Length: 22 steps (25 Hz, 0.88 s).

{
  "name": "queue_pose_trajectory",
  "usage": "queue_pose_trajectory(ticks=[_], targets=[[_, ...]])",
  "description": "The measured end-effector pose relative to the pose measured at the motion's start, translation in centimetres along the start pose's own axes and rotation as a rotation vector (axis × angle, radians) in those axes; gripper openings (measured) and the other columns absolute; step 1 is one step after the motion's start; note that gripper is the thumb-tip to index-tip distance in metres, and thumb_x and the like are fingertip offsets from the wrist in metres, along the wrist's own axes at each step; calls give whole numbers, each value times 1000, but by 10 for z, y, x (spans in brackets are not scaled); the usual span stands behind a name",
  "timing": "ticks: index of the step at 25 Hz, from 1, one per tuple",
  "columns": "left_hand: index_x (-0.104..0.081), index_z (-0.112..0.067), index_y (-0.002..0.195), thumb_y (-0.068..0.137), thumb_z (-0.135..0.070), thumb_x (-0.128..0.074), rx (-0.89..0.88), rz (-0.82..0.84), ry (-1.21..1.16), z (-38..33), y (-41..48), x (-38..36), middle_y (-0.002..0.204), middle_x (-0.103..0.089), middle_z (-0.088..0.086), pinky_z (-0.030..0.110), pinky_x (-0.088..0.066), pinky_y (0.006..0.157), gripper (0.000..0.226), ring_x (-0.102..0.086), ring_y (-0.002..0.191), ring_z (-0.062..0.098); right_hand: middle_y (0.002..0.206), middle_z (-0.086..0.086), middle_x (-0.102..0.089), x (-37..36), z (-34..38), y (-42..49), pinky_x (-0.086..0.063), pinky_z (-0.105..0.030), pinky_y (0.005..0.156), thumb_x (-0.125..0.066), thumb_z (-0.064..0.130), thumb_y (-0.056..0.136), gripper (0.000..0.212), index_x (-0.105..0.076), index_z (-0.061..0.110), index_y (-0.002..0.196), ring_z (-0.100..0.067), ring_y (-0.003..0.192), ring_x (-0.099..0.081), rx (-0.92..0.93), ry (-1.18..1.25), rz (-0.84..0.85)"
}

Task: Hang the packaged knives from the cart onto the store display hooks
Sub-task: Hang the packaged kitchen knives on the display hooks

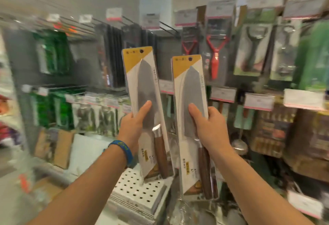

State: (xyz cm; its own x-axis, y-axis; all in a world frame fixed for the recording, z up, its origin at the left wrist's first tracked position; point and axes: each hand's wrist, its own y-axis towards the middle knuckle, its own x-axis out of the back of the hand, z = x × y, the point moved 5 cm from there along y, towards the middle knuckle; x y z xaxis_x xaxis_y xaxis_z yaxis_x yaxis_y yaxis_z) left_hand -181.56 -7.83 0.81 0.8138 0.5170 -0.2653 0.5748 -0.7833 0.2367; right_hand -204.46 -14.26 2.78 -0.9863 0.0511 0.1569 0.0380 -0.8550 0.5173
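Observation:
Two packaged knives stand upright in front of me, each with a yellow-topped card, steel blade and brown wooden handle. My left hand (136, 123) grips the left packaged knife (144, 89) at mid-height, thumb across the blade. The right packaged knife (191, 89) is gripped the same way by my right hand (208, 126). Each card has a round hang hole at its top. Bare display hooks (168, 26) with price tags jut out of the wall above and behind the two packs. The cart is out of view.
Packaged peelers (214, 53) and other kitchen tools hang to the right, dark packs in the middle, green packs (53, 53) on the left. White perforated boards (142, 192) are stacked on the low shelf below my hands. The view is motion-blurred.

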Motion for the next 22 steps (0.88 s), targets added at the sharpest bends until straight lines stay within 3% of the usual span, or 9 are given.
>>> queue_pose_trajectory(ticks=[3, 6, 8, 11, 13, 15, 19, 22], targets=[[-72, -9, 104, 48, -72, -78, -42, -71, 67, -19, 23, 39, 102, -75, 8, 49, -55, 91, 85, -71, 96, 27, 78, 10, -70, -46, 14, 12, -49, -22, 52, -67, 66, 85, 37, -63, 29, 86, -1, 67, -67, 8, 60, 72], [-72, -9, 95, 48, -74, -75, -64, -73, 108, -20, 54, 64, 95, -76, 3, 37, -55, 78, 80, -71, 90, 23, 84, 9, -71, -86, 21, 25, -48, -15, 48, -67, 63, 87, 35, -63, 28, 92, 3, 67, -67, -6, 77, 129], [-68, -4, 89, 49, -80, -72, -79, -49, 153, -21, 80, 74, 88, -72, 5, 37, -53, 76, 86, -67, 85, 25, 87, 9, -72, -108, 25, 38, -47, -10, 46, -68, 61, 88, 32, -64, 30, 95, 6, 68, -67, -2, 94, 126], [-59, -8, 78, 46, -91, -64, -128, 40, 223, -22, 128, 86, 71, -59, 6, 35, -44, 66, 90, -55, 68, 23, 88, 11, -74, -145, 26, 57, -49, -10, 49, -67, 64, 87, 35, -66, 32, 100, 4, 72, -69, 5, 76, 70], [-64, -8, 73, 48, -90, -65, -138, 109, 204, -20, 167, 92, 69, -68, -2, 34, -49, 65, 86, -61, 68, 22, 85, 14, -75, -167, 26, 72, -48, -9, 50, -67, 64, 87, 35, -68, 32, 100, 5, 72, -69, 0, 60, 8], [-73, -10, 81, 51, -86, -68, -134, 178, 171, -19, 205, 95, 73, -74, -6, 32, -53, 63, 82, -67, 70, 17, 86, 15, -75, -187, 29, 87, -50, -10, 52, -66, 64, 87, 35, -68, 32, 101, 4, 74, -69, -7, 29, -62], [-73, -10, 73, 61, -79, -70, -162, 311, 152, -22, 261, 81, 67, -69, -8, 25, -45, 57, 71, -58, 58, 10, 89, 10, -75, -203, 40, 115, -56, -23, 64, -63, 68, 87, 43, -68, 27, 99, -2, 75, -70, -37, -54, -205], [-76, -18, 71, 66, -73, -69, -139, 385, 128, -26, 290, 64, 66, -72, -11, 14, -44, 46, 55, -63, 52, 0, 86, 9, -74, -206, 49, 133, -49, -16, 55, -62, 68, 88, 44, -66, 25, 96, 1, 69, -69, -52, -109, -269]])
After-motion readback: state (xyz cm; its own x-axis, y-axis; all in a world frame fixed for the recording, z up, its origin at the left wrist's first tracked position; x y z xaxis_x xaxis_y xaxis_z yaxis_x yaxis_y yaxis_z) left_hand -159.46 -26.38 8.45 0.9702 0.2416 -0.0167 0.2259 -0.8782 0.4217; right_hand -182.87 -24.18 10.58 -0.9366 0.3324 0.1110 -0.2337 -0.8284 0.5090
